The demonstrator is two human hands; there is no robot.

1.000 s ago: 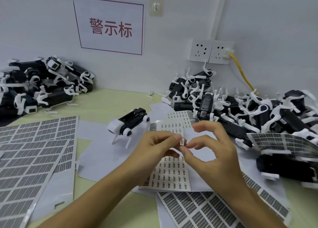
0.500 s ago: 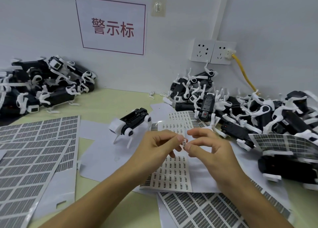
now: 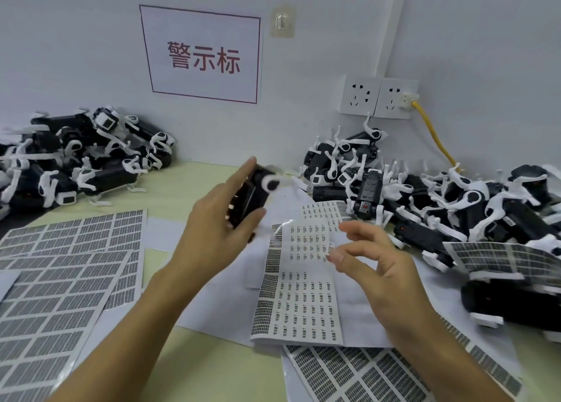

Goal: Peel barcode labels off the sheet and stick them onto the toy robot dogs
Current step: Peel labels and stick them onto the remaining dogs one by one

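My left hand (image 3: 212,234) grips a black and white toy robot dog (image 3: 252,196) and holds it tilted above the table, left of the small barcode label sheet (image 3: 303,304). My right hand (image 3: 385,268) hovers over that sheet with its fingers curled. A tiny white barcode label (image 3: 330,247) sits at its fingertips; blur hides exactly how it is held. The sheet's top edge curls up off the table.
Piles of toy robot dogs lie at the back left (image 3: 76,164) and along the right (image 3: 455,207). Large grey label sheets cover the left (image 3: 60,280) and the front (image 3: 364,374). Wall sockets (image 3: 376,98) with a yellow cable (image 3: 437,137) are behind the right pile.
My left hand let go of the label, reached back and picked up the dog that stood on the paper. My right hand kept the label and drifted right.
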